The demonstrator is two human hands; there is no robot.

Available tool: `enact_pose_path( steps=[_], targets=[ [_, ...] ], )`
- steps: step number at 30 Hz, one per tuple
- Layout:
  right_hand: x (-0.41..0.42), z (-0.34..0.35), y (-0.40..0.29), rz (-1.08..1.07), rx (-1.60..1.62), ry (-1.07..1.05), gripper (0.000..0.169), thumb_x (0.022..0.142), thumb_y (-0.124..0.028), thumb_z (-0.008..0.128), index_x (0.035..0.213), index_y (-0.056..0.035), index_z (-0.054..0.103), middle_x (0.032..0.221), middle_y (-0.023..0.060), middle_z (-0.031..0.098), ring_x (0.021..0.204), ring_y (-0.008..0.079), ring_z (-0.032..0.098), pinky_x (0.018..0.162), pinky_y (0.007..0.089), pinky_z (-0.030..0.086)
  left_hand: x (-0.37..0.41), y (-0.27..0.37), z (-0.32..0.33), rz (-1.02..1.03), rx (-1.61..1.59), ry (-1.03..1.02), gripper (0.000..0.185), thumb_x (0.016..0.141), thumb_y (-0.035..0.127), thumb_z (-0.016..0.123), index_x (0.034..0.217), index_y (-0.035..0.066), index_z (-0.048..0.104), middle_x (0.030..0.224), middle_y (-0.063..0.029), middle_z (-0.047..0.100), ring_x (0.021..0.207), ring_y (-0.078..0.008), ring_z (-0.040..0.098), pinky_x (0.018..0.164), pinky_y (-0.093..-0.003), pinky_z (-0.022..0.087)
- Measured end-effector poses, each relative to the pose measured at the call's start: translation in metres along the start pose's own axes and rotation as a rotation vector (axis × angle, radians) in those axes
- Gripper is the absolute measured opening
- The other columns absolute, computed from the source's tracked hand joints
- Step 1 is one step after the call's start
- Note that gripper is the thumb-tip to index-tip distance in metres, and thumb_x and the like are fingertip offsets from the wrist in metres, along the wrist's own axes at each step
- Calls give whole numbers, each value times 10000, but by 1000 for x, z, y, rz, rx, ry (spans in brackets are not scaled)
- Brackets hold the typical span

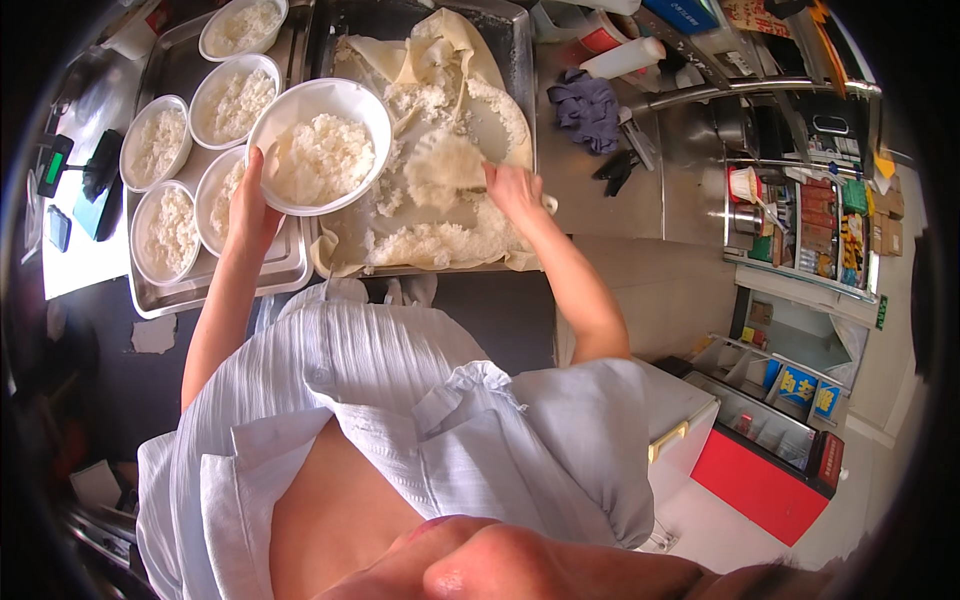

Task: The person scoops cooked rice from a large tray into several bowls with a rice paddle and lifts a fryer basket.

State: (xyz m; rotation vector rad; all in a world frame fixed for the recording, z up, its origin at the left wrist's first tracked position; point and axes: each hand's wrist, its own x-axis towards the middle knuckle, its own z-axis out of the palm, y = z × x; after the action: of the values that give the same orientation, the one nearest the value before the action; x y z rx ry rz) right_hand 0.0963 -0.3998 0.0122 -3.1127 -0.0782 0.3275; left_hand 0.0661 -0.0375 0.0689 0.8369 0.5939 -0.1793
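Observation:
My left hand (253, 202) grips the rim and side of a white plastic bowl (321, 146) with cooked rice in it, tilted a little and raised over the edge between two metal trays. Around the handle of a rice paddle (446, 169) my right hand (516, 193) is closed. The paddle's blade is blurred and lies over the rice (442, 244) in the right-hand tray. A pale cloth (450, 37) lines that tray, with rice stuck to it and bunched folds at the back. How much rice the blade carries cannot be told.
The left metal tray (225, 296) holds several rice-filled bowls (166, 232). Right of the cloth-lined tray lie a purple cloth (585, 109), a dark-handled tool (617, 172) and a white bottle (624, 58). Shelves with goods stand farther right. A digital scale display (54, 166) is at the far left.

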Motion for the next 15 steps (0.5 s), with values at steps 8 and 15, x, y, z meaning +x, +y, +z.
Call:
enact_pose_path(
  steps=[8, 15],
  targets=[
    [20, -38, -4, -70, -28, -8, 455, 868, -383, 379, 684, -67, 650, 693, 174, 612, 677, 324, 603, 600, 416, 456, -9, 11, -7, 41, -8, 40, 584, 853, 391, 490, 1239, -21, 342, 1185, -147, 457, 1054, -257, 498, 866, -364, 438],
    [-22, -14, 19, -240, -32, -137, 409, 848, -400, 413, 738, -91, 656, 674, 146, 610, 676, 330, 596, 566, 409, 462, -7, 10, -8, 54, -20, 16, 584, 850, 393, 493, 1231, -26, 353, 1181, -153, 459, 1042, -256, 508, 864, -366, 440]
  ],
)
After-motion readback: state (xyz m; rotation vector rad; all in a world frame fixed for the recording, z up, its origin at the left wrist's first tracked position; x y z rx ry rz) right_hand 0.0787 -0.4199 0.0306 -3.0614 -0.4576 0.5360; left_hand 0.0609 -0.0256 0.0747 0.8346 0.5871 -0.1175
